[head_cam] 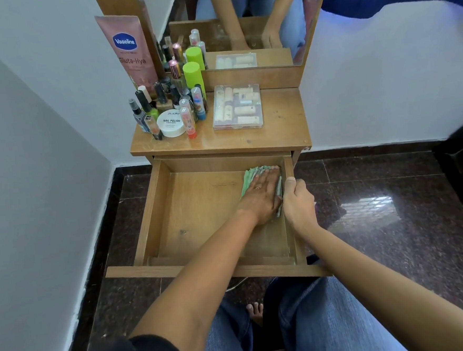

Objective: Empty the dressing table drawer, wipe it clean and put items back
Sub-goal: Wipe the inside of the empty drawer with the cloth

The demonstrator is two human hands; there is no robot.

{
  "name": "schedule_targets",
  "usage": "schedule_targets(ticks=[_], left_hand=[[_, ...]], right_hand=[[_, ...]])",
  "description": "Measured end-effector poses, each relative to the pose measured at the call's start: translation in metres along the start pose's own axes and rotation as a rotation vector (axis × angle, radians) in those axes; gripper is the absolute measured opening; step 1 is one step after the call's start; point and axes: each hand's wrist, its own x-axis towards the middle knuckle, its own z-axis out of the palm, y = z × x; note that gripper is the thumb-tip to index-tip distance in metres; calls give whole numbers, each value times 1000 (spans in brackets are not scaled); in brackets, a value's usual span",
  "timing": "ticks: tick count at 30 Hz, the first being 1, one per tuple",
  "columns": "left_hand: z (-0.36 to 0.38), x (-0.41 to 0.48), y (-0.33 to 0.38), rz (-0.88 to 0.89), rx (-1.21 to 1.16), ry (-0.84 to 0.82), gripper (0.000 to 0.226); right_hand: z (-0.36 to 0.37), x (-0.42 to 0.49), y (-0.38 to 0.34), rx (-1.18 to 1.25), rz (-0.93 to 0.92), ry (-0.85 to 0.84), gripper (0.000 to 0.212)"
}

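Drawer [161, 207] pulled out toward person. Inside just green cloth [248, 178], far right corner, long side running front-to-back along right wall. Left hand [263, 195] flat on cloth, fingers straight. Right hand [298, 200] curled over drawer's right wall. Counter [281, 122]: clear box [236, 106] of tubes, nail polish bottles [149, 107], Vaseline tube [130, 51] upright. Dark glossy floor [390, 191].

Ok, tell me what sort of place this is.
Likely a home bedroom corner: a wooden dressing table with a mirror, nail polish bottles and a Vaseline tube on top, its drawer pulled open.
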Motion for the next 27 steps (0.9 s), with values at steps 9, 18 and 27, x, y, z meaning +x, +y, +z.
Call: schedule_targets(ticks=[9, 18, 27], left_hand=[[-2, 6, 1, -21, 49, -34, 64], [-13, -10, -22, 178, 39, -95, 69], [-10, -37, -32, 406, 215, -283, 64]], right_hand=[[1, 1, 1, 27, -6, 8, 46], [1, 3, 1, 29, -10, -3, 46], [3, 3, 3, 4, -19, 3, 47]])
